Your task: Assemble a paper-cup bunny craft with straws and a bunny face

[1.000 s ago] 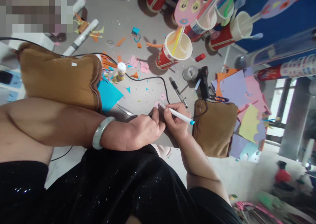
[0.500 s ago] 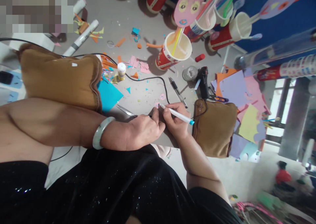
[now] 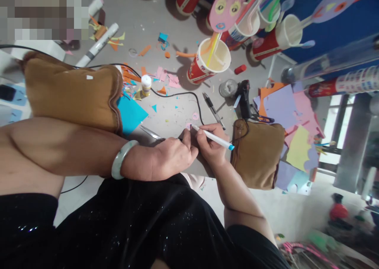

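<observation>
My right hand (image 3: 211, 144) is closed around a white marker (image 3: 217, 139) with a light blue end. Its tip touches down at a small pink paper circle (image 3: 188, 125) on the table. The index finger of my left hand (image 3: 174, 158) presses on the edge of that circle, while the other fingers are curled under. A second pink paper circle (image 3: 195, 115) with a mark on it lies just beyond. Scissors (image 3: 151, 132) lie beside my left hand, their handles partly hidden by it. A black pen (image 3: 213, 111) rests past my right hand.
Brown cushions flank my arms, one at left (image 3: 71, 97) and one at right (image 3: 257, 154). A paper cup (image 3: 204, 65) with a pink face stands ahead, near a glass jar (image 3: 227, 88) and a black glue gun (image 3: 244, 99). A black cable (image 3: 177, 94) crosses paper scraps and a small bottle (image 3: 146, 85).
</observation>
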Available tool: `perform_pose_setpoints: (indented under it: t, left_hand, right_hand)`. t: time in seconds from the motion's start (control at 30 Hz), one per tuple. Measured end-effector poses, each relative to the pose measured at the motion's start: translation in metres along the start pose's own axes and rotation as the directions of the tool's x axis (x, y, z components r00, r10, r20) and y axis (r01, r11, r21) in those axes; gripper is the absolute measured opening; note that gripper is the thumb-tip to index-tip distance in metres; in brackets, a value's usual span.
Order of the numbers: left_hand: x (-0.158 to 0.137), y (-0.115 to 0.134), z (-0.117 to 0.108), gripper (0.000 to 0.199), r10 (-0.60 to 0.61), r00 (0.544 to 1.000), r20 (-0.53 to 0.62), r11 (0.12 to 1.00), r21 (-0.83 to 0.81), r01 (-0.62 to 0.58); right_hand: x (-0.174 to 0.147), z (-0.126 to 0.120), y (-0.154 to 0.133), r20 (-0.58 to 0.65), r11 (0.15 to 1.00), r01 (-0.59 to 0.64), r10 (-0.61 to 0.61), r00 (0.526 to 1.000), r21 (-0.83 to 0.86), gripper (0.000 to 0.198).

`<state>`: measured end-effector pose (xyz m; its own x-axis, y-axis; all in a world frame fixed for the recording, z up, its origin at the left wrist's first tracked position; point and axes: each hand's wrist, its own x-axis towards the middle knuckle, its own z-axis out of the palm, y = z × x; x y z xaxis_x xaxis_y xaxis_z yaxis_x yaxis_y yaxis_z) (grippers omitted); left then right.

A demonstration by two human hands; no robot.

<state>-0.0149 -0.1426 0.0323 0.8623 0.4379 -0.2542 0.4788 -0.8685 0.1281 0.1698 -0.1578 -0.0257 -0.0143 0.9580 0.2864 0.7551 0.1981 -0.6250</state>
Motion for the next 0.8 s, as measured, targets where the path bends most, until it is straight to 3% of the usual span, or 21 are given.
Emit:
perform_pose_setpoints:
  t: [0.8]
  left_hand:
    - [0.0002,0.0000,0.0013,0.044,0.002,1.000,-0.020,1.000,-0.011,-0.002]
  right_hand:
    - [-0.0011,0.0003,0.0026,-0.028,0.999,-0.026,0.026,0.999,0.026,0.014]
